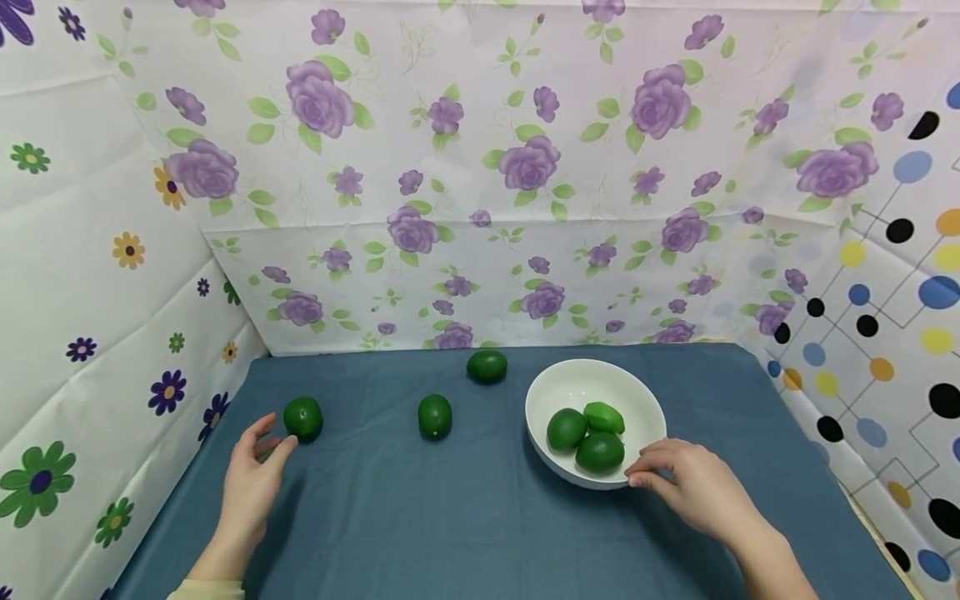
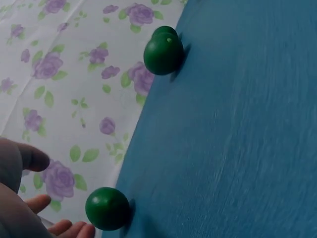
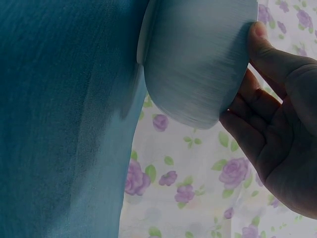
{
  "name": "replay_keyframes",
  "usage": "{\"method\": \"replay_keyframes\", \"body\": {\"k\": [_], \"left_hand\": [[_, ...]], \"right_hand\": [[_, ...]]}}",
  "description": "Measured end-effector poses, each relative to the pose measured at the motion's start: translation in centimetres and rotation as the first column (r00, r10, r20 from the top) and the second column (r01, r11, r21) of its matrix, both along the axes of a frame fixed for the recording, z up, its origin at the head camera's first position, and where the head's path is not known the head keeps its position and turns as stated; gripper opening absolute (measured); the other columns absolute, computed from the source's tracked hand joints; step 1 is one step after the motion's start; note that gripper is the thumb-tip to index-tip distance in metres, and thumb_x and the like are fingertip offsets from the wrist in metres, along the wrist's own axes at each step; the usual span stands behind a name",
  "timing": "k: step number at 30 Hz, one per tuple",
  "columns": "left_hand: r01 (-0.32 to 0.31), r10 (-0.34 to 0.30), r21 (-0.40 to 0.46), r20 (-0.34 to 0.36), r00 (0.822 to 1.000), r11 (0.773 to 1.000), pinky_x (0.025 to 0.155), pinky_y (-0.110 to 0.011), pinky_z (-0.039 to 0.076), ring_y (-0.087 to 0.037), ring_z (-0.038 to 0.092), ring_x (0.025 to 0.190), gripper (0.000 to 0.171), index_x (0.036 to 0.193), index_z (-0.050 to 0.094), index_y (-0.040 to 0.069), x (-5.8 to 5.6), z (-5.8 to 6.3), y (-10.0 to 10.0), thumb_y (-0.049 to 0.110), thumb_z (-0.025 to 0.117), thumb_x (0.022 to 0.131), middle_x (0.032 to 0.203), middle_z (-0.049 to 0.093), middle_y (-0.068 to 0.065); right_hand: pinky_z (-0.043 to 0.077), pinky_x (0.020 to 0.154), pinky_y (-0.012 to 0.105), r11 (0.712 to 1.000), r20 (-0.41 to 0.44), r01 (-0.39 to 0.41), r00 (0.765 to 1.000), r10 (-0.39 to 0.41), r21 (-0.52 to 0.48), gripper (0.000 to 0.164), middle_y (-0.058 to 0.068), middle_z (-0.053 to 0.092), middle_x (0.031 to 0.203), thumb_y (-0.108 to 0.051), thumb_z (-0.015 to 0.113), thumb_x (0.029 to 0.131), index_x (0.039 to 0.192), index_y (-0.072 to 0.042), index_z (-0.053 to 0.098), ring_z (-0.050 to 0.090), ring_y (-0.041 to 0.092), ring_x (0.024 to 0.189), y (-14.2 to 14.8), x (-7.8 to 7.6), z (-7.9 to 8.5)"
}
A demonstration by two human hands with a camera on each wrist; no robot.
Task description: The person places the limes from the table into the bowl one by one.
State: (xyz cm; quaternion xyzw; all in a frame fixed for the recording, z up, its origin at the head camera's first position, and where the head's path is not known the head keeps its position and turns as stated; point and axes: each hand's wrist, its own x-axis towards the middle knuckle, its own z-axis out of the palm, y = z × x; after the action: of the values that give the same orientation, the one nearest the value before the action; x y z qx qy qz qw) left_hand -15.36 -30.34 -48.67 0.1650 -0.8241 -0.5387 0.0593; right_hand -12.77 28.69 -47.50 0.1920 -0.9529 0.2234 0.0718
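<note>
At the far left, the left hand (image 1: 251, 475) is hovering over the blue tabletop (image 1: 375, 525) with thumb and fingers parted, holding nothing; whether a fingertip is touching the leftmost green fruit (image 1: 303, 418) is hard to tell, as that fruit is sitting right at the fingertips. Grasping it seems to be the step in hand, and doing it well would mean bringing the thumb and fingers to opposite sides, low around its widest part, and closing gently, since a smooth, rounded skin could roll from a one-sided push. To the right, the middle green fruit (image 1: 435, 416) is lying well apart from the hands, and the rear green fruit (image 1: 487, 367) is resting farther back, near the patterned backdrop (image 1: 495, 275). Next, the white bowl (image 1: 555, 387) is holding three more green fruits (image 1: 600, 452) grouped together. At the far right, the right hand (image 1: 693, 487) is pinching the bowl's near right rim; a light, steady pinch should suit, as pulling down there could tip the bowl.
</note>
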Motion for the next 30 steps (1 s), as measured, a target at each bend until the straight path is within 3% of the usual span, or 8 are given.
{"method": "replay_keyframes", "body": {"k": [5, 15, 30], "left_hand": [[0.061, -0.059, -0.072, 0.030, 0.998, 0.996, 0.112, -0.068, 0.037, -0.050, 0.023, 0.155, 0.087, 0.174, 0.007, 0.011, -0.7, -0.3, -0.4, 0.035, 0.061, 0.110, 0.173, 0.010, -0.029], [0.120, -0.113, -0.118, 0.066, 0.991, 0.986, 0.115, -0.074, 0.030, -0.053, 0.014, 0.158, 0.101, 0.174, -0.005, 0.014, -2.8, -0.6, -1.1, 0.047, 0.064, 0.107, 0.175, -0.008, -0.028], [0.173, -0.158, -0.148, 0.104, 0.982, 0.974, 0.114, -0.076, 0.031, -0.062, 0.015, 0.153, 0.108, 0.172, -0.008, 0.010, -4.7, -1.2, -1.2, 0.049, 0.067, 0.105, 0.172, -0.008, -0.035]], "right_hand": [[0.062, 0.084, 0.038, 1.000, 0.010, 0.000, 1.000, 0.000, -0.002, 0.018, -0.023, 0.072, 0.104, -0.028, 0.087, 0.089, 0.098, -0.042, 0.082, 0.072, 0.009, 0.100, 0.0, 0.0, 0.1], [0.061, 0.084, 0.039, 1.000, 0.012, 0.001, 1.000, -0.001, 0.009, 0.016, -0.024, 0.072, 0.102, -0.028, 0.087, 0.089, 0.099, -0.040, 0.083, 0.071, 0.008, 0.099, 0.0, -0.2, 0.3], [0.061, 0.082, 0.036, 1.000, 0.037, 0.006, 0.999, -0.006, -0.007, 0.012, -0.025, 0.072, 0.103, -0.034, 0.085, 0.091, 0.099, -0.042, 0.082, 0.071, 0.007, 0.097, 0.0, -0.2, 0.1]]}}
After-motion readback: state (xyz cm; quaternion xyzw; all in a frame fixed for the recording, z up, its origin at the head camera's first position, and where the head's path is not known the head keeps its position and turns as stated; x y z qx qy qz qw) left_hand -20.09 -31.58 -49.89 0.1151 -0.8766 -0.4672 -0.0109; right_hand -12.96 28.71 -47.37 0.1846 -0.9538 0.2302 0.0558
